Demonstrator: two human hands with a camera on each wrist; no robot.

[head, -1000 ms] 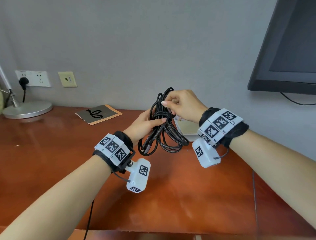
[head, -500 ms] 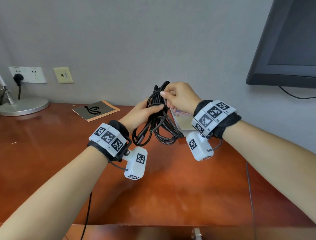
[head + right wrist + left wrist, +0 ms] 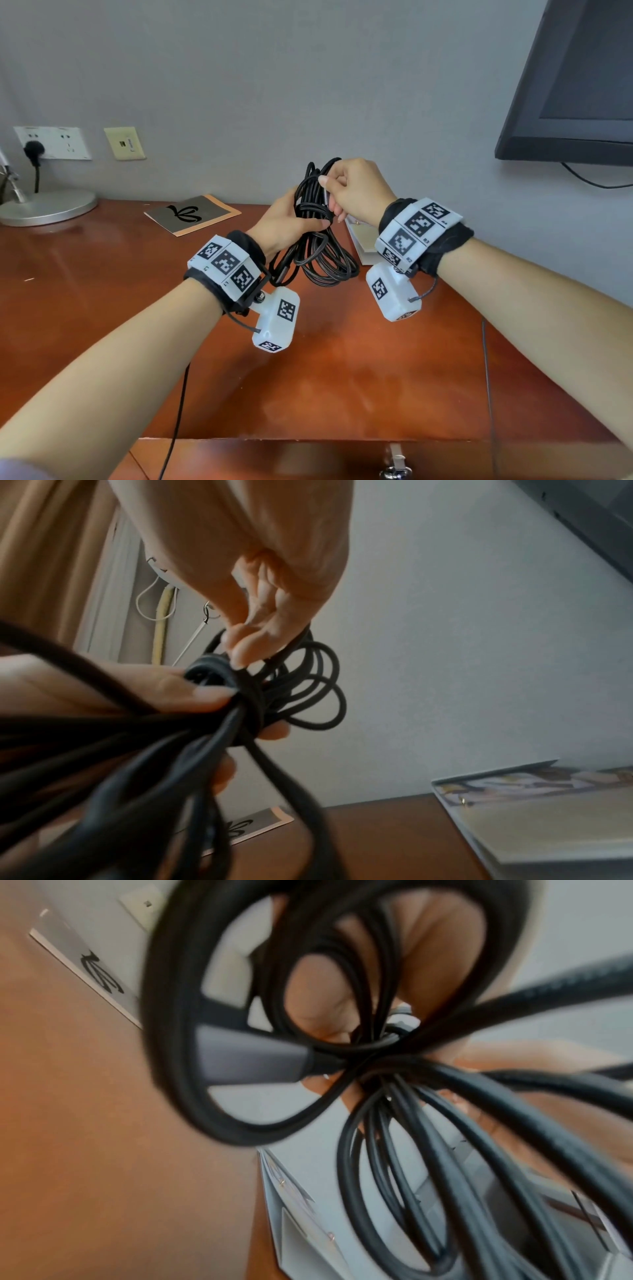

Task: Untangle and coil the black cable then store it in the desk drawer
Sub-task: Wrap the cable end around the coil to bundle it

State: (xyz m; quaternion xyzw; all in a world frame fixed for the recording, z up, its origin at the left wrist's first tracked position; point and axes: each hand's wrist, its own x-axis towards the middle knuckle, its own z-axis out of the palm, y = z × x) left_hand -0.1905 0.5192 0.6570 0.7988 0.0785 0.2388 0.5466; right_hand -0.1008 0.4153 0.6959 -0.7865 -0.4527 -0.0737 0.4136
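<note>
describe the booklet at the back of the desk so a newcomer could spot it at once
Start at the round lamp base at the desk's far left edge. Just right of it, lying flat, is the booklet: grey cover, black looped emblem, orange border, unlike the pale plain box behind the hands.

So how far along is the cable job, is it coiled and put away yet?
Coiling looks mostly done: the black cable hangs in gathered loops, bound around the middle. In hand: the left hand grips the bundle while the right hand pinches a strand at the top, seemingly finishing the wrap. Left: storing it; the desk drawer looks closed, and the cable is above the desk.
</note>
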